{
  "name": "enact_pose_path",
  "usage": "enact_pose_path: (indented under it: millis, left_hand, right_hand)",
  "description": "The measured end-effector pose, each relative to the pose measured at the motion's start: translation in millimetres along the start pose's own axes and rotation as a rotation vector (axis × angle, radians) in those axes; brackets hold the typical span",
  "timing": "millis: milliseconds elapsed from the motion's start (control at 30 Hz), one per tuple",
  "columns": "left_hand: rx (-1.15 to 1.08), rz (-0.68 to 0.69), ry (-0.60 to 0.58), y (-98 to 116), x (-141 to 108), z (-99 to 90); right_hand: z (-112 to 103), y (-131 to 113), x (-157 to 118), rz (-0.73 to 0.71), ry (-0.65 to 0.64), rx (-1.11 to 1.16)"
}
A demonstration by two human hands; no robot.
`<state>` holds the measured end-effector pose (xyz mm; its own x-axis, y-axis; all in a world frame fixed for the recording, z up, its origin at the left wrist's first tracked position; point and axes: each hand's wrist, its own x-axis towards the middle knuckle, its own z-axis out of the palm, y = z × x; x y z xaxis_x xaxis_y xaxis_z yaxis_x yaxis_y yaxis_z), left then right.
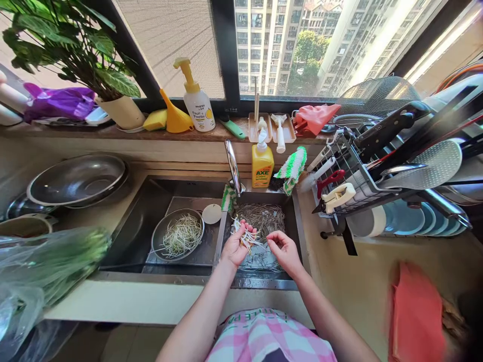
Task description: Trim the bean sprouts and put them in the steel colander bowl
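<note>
My left hand (236,249) is curled around a bunch of bean sprouts (244,235) above the sink (264,283); my right hand (283,251) is pinched narrow just beside it, can't tell if it has a strand. They're light, wet and snappable, best held gently mid-bunch.

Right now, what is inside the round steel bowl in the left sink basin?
The steel bowl holds a loose heap of bean sprouts, with pale stems and yellowish tips. The sprouts cover the bowl's bottom, so it cannot be seen.
</note>
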<state>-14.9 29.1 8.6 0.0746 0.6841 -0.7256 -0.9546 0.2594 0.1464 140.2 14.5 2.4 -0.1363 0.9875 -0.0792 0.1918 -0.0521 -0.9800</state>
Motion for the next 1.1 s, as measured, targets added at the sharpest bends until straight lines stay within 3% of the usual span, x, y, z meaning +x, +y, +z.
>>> enact_pose_path:
  millis: [200,333,500,667,800,967,1100]
  left_hand:
    - [0.006,0.055,0.015,-1.4,0.1,1.2]
    - [0.031,0.078,0.020,-9.0,-1.5,2.2]
    - [0.036,0.087,0.032,-13.2,0.2,1.5]
    - [0.012,0.114,0.052,-6.9,3.3,-1.5]
    - [0.051,0.136,-0.044,0.8,1.4,-5.9]
    - [0.059,0.071,-0.188,8.7,-6.9,-8.1]
    - [0.070,0.022,-0.265,11.2,-11.6,-8.3]
  right_hand:
    - [-2.6,-3.2,-13.4,-0.175,-0.084,-0.217]
    - [5.1,-2.0,-11.4,-0.255,-0.064,-0.369]
    - [18.3,2.6,-10.6,-0.209,0.028,-0.488]
    - [16.6,-0.9,-9.4,-0.107,0.039,-0.262]
    - [-2.0,12.5,1.1,0.007,-0.040,-0.034]
    - [-22.5,53.0,9.9,0.042,-0.095,-0.286]
    - [-17.9,45.6,10.0,-0.052,-0.026,-0.503]
